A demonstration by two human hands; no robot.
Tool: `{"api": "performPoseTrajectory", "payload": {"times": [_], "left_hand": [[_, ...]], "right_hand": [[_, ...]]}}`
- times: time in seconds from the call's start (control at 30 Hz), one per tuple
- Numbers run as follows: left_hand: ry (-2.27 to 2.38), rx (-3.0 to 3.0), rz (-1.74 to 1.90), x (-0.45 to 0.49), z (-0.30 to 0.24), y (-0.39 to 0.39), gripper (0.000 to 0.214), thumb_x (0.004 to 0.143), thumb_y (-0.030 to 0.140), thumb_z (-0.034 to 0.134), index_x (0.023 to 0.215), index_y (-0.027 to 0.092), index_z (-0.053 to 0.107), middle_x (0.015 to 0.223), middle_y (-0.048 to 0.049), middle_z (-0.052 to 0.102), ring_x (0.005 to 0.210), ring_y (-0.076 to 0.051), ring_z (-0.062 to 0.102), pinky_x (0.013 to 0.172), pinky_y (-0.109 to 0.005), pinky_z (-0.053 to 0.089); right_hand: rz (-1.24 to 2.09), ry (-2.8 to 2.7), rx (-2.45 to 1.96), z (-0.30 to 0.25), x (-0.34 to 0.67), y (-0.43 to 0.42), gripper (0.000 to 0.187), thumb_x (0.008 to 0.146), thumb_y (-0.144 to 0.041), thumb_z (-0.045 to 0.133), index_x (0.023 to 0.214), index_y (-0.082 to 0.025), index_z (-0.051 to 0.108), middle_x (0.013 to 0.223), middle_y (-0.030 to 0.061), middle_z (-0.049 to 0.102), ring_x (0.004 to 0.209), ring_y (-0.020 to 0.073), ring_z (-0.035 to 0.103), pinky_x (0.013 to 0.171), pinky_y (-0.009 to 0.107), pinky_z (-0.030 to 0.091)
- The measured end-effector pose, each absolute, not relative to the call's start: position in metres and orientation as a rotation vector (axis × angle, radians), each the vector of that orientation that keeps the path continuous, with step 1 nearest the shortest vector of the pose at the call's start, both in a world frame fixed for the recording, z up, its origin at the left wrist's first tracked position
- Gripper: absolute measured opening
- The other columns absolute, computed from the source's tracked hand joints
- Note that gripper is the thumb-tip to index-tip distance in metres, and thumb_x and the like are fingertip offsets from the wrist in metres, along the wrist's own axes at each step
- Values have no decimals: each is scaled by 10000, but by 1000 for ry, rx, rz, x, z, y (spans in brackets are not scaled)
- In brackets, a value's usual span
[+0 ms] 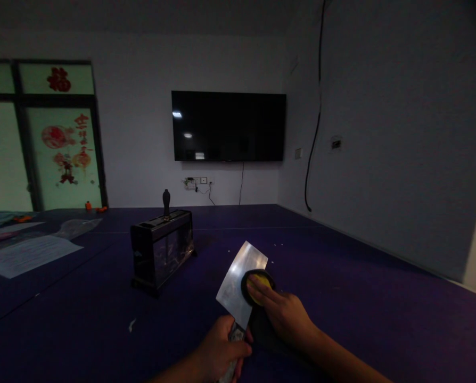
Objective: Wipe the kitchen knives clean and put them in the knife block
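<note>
My left hand (224,348) is wrapped around the grey mottled handle (236,335) of a cleaver. Its broad, shiny blade (240,274) tilts up and away, above the purple tabletop. Against the right side of the blade, my right hand (284,311) presses a round pad (261,286) with a black rim and a yellow middle. The fingers of that hand lie over the yellow part, and the pad covers some of the blade. What the pad is made of I cannot make out.
A black knife block (162,247) with clear sides stands left of the cleaver, one black handle (166,202) sticking up from it. Papers (32,254) and plastic wrapping (78,227) lie at the far left. Small white scraps (131,324) dot the purple table (361,319).
</note>
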State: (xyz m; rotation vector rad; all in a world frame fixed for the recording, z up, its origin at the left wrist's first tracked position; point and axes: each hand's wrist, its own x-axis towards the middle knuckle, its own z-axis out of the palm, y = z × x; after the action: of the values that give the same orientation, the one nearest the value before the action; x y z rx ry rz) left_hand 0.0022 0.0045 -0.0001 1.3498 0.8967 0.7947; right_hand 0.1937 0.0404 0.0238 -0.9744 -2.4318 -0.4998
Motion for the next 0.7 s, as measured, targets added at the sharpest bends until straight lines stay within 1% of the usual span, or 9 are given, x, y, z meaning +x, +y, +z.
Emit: {"api": "performPoseTrajectory", "payload": {"times": [0.13,0.23,0.3,0.47,0.6,0.7], "left_hand": [[907,1369,764,2,0,5,315,591,262,582,857,155,454,346,113,413,249,-64,347,294,-169,300],[905,1382,751,1,-1,5,309,606,267,580,866,155,456,350,111,419,247,-61,345,295,-167,296],[909,1389,747,1,0,4,305,611,256,572,875,156,454,343,113,414,248,-61,341,294,-163,288],[932,1375,733,1,4,2,287,597,195,540,867,157,450,329,115,404,257,-69,345,291,-161,279],[919,1380,740,2,4,4,282,579,173,521,854,153,461,324,114,399,262,-71,350,284,-161,278],[923,1381,745,2,3,5,278,575,164,517,848,155,469,329,115,400,268,-70,357,290,-160,280]], "right_hand": [[-607,-2359,-1135,20,199,50,581,772,-27,341,1312,-239,340,1339,73,357,819,159,633,655,260,522],[-677,-2307,-1255,19,204,57,600,759,-27,353,1315,-249,332,1354,63,328,739,152,645,602,257,526],[-690,-2280,-1309,19,209,61,619,747,-27,355,1321,-256,319,1365,50,305,721,154,646,593,268,530],[-631,-2229,-1346,17,214,68,643,734,-27,344,1334,-250,290,1361,48,311,794,176,639,615,287,534],[-576,-2216,-1264,16,213,67,697,720,-17,344,1361,-255,209,1370,41,295,857,168,625,659,265,528],[-561,-2203,-1231,15,212,67,714,717,-10,342,1366,-262,184,1364,37,307,872,160,621,670,249,526]]}}
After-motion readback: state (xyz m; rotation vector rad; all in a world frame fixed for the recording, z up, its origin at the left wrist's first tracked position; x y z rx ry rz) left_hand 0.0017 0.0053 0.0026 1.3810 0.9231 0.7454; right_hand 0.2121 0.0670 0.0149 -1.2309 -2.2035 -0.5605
